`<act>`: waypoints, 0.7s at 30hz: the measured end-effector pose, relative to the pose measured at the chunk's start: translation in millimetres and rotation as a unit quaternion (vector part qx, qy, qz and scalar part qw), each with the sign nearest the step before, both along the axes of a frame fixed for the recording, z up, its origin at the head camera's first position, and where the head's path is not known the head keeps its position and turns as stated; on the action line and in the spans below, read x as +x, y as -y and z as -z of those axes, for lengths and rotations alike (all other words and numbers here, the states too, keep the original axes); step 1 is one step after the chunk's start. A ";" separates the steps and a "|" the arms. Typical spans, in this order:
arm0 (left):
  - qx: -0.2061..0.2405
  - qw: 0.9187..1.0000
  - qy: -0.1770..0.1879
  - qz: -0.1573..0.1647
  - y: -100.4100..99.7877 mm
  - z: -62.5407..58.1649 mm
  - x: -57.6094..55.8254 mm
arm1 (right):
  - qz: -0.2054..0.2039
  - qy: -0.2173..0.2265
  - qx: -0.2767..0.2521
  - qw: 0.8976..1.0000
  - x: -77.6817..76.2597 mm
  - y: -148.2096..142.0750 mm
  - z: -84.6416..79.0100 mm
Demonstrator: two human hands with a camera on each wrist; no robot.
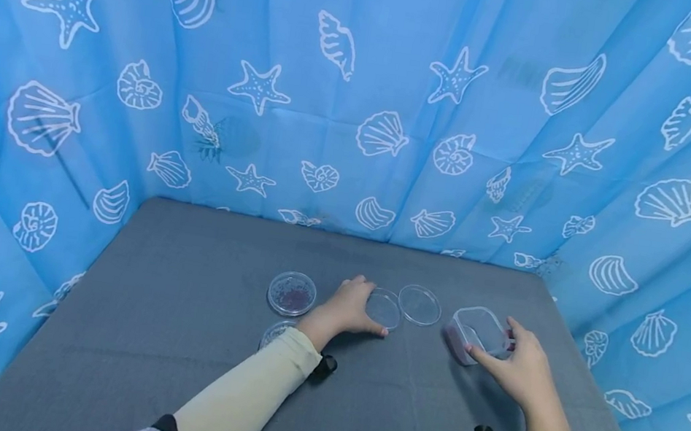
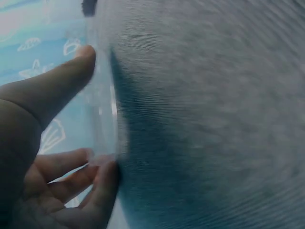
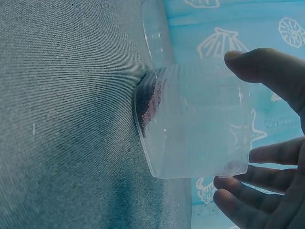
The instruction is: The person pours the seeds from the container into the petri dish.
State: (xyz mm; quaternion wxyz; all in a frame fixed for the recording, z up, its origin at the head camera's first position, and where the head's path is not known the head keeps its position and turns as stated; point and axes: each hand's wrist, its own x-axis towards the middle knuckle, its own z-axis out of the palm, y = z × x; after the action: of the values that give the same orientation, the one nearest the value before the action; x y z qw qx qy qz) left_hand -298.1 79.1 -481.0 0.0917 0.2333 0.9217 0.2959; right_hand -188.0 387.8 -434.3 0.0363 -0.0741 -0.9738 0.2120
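My left hand [image 1: 349,308] grips a clear petri dish [image 1: 384,311] at its rim, thumb on the near side and fingers on the far side. In the left wrist view the dish [image 2: 106,114] stands close over the grey cloth. My right hand [image 1: 520,365] holds a clear plastic box [image 1: 470,321] by its sides, thumb opposite the fingers. The box is tilted, and dark reddish grains [image 3: 150,107] are heaped in a lower corner in the right wrist view. Between the two hands lies another clear round dish [image 1: 420,305] on the cloth.
A petri dish [image 1: 292,294] holding dark reddish grains lies left of my left hand. Another dish [image 1: 273,333] is partly hidden behind my left sleeve. Grey cloth [image 1: 186,311] covers the table, and a blue shell-patterned curtain [image 1: 343,134] hangs around its back and sides.
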 end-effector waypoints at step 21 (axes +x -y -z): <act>-0.003 1.000 0.023 0.002 2.7 -4.2 3.9 | -0.030 -0.114 -0.059 0.991 -9.1 15.3 5.5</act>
State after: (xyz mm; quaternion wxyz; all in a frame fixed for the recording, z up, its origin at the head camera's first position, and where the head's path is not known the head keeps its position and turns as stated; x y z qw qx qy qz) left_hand -294.3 76.4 -476.8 0.1138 0.2285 0.9196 0.2986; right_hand -197.1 372.5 -439.8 0.1361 -0.0226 -0.9510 0.2767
